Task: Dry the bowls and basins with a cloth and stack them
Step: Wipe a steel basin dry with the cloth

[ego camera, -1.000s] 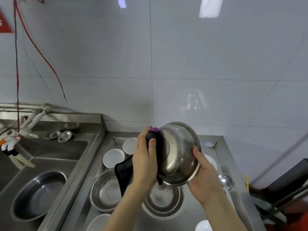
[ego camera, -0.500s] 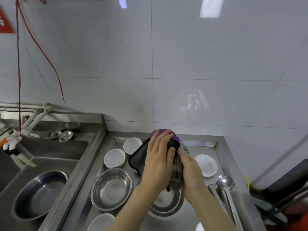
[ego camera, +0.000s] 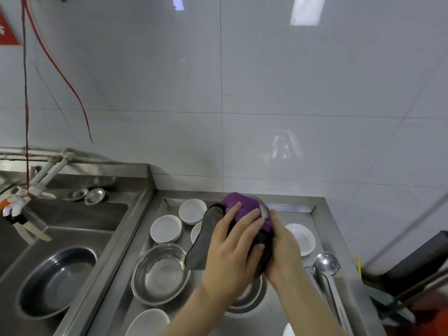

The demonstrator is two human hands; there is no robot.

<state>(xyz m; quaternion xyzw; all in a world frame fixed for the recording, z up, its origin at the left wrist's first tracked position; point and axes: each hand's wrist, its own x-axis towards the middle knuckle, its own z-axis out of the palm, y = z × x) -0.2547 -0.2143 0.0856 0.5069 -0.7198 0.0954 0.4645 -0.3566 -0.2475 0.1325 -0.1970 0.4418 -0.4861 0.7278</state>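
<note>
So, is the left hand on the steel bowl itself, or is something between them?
The purple-and-grey cloth lies between them: the left hand presses it against the steel bowl, which the right hand holds over the counter. Only a sliver of the bowl's rim shows.

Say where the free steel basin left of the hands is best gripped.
Probably the left rim, from above-left. The steel basin sits upright with a thin flared lip; white bowls crowd its far side and the cloth hangs by its right edge, leaving the left rim freest for a thumb-inside pinch.
</note>
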